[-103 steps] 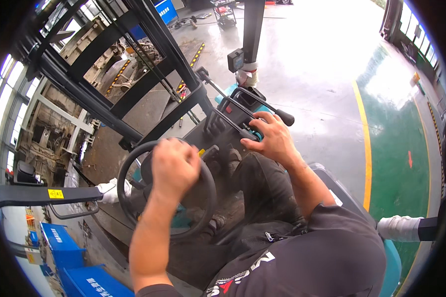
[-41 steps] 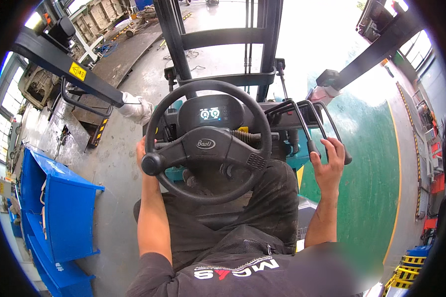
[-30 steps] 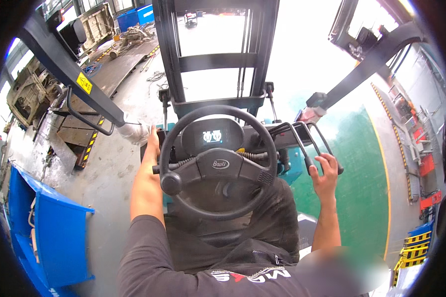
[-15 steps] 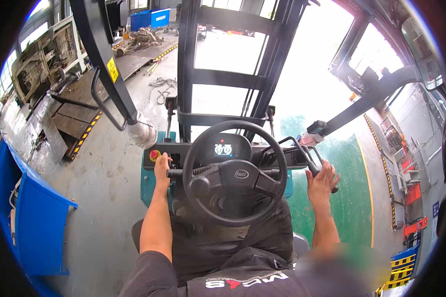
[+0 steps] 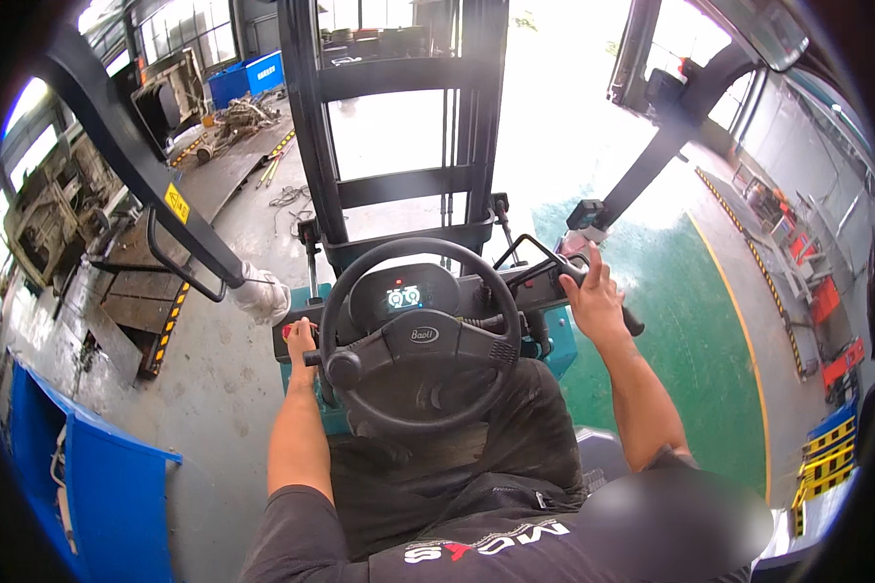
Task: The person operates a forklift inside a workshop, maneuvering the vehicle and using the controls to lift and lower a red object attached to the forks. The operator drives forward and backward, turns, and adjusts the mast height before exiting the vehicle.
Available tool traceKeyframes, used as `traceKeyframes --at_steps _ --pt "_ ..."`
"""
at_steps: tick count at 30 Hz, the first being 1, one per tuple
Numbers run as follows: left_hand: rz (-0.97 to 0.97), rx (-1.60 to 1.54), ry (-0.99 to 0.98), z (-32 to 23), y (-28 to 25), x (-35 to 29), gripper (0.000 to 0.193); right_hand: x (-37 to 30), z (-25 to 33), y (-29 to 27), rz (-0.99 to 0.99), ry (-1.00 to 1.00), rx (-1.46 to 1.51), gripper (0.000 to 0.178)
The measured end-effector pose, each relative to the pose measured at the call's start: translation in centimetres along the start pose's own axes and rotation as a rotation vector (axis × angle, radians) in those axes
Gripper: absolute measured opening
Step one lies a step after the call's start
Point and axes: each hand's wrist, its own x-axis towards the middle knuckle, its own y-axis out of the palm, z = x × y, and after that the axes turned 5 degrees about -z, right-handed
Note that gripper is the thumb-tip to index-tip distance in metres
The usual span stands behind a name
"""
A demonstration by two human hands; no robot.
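Before me is the black steering wheel (image 5: 424, 335) of a forklift, with a round spinner knob (image 5: 343, 370) on its lower left. Behind its rim a lit instrument display (image 5: 403, 296) shows. My left hand (image 5: 300, 342) is at the left corner of the dash, beside a red push button (image 5: 287, 331). Its fingers look curled, but what they hold is hidden. To the right of the wheel, my right hand (image 5: 598, 296) hovers over or rests on the control levers, fingers raised and spread. A black grip (image 5: 632, 321) sticks out past its wrist side.
The black mast (image 5: 399, 185) stands ahead, with a bright doorway behind. Dark cab posts (image 5: 117, 146) flank me. A blue bin (image 5: 97, 476) stands on the floor at left. Striped ramps (image 5: 156, 282), scrap and cables lie beyond. Red and yellow racks (image 5: 831, 457) line the right.
The whole view has turned, so the mast and wheel sit further left. My right hand has moved forward and inward from the black grip, fingers lifted. My left hand stays by the red button.
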Motion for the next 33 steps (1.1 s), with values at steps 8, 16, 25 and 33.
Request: traceKeyframes --at_steps 8,16,25,33 --pt "0.097 -0.044 -0.053 0.9 -0.7 1.0 0.045 1.0 0.4 -1.8 0.184 0.019 0.012 0.085" --pt "0.140 -0.189 -0.119 1.0 0.4 0.1 0.049 0.8 0.0 -2.0 0.185 0.049 0.072 0.087" --pt "0.192 -0.220 -0.150 0.8 2.0 0.1 0.046 0.4 -1.1 -2.0 0.153 0.024 0.035 0.087" --pt "0.183 -0.208 -0.187 1.9 0.1 1.1 0.046 0.4 0.1 -2.9 0.200 -0.015 0.037 0.093"
